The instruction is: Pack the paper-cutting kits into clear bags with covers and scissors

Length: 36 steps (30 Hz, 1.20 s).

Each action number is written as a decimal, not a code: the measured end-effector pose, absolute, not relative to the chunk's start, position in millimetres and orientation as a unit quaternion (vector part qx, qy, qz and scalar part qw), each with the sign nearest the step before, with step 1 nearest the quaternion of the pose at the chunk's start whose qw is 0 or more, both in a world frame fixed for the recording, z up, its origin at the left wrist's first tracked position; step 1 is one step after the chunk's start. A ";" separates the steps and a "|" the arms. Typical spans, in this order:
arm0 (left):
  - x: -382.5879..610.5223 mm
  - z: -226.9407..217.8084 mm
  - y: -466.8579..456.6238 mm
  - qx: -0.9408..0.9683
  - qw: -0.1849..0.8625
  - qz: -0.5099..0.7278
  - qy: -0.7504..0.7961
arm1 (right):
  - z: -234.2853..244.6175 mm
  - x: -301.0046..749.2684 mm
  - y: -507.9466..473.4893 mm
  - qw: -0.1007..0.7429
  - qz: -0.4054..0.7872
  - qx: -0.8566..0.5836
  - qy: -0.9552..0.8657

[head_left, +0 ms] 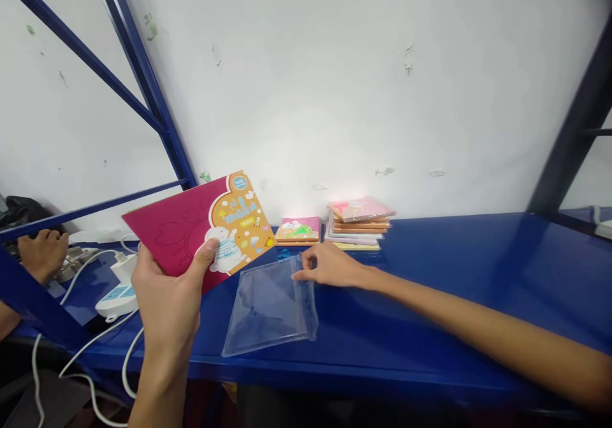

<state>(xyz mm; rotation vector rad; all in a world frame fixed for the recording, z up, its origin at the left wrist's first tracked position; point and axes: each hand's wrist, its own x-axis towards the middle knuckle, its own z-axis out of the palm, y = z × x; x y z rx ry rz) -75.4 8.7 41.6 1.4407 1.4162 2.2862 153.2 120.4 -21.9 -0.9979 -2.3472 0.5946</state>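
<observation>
My left hand (165, 300) grips a magenta and orange picture booklet (201, 224) with a white cartoon animal on its cover, its thumb lying across the front. My right hand (329, 265) reaches across the blue shelf top (430, 275), and its fingertips pinch the upper edge of a flat, clear plastic sleeve (268, 307). Nothing shows inside the sleeve except the blue surface beneath it. Just behind that hand lie a stack of several colourful booklets (358, 224) and a smaller stack topped by a pink and yellow one (297, 229).
A white wall (306, 83) rises behind the shelf, and dark blue metal frame bars (143, 77) stand at both sides. At the left are a white device (117, 297) with white cables (95, 351) and another person's hand (42, 254) beside a dark object.
</observation>
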 end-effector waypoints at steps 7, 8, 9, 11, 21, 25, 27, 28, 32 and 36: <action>-48.2 34.0 13.5 0.464 0.252 0.724 0.444 | -11.3 224.0 121.7 0.238 0.378 -0.330 -0.832; -44.0 31.6 14.4 0.467 0.272 0.717 0.440 | -11.9 230.5 122.1 0.229 0.389 -0.321 -0.833; -40.0 28.9 15.4 0.472 0.288 0.710 0.436 | -12.5 235.6 122.2 0.218 0.388 -0.311 -0.840; -32.3 22.9 17.5 0.481 0.314 0.696 0.432 | -13.0 242.4 121.6 0.190 0.356 -0.290 -0.868; -14.1 6.2 25.4 0.508 0.374 0.640 0.439 | -16.3 240.9 107.9 0.188 -0.013 -0.281 -0.941; -19.3 10.5 25.9 0.501 0.332 0.654 0.460 | -16.7 247.0 99.6 0.157 -0.018 -0.357 -0.921; -22.6 14.9 24.8 0.491 0.312 0.671 0.459 | -21.6 252.4 99.7 0.140 0.017 -0.381 -0.914; -24.2 17.3 24.2 0.485 0.304 0.681 0.457 | -24.9 255.0 100.9 0.136 0.037 -0.386 -0.912; -27.1 23.7 23.0 0.463 0.300 0.695 0.461 | -34.6 259.7 105.9 0.126 0.122 -0.366 -0.914; -21.8 17.7 25.6 0.466 0.343 0.675 0.458 | -32.7 252.8 100.4 0.135 0.174 -0.323 -0.920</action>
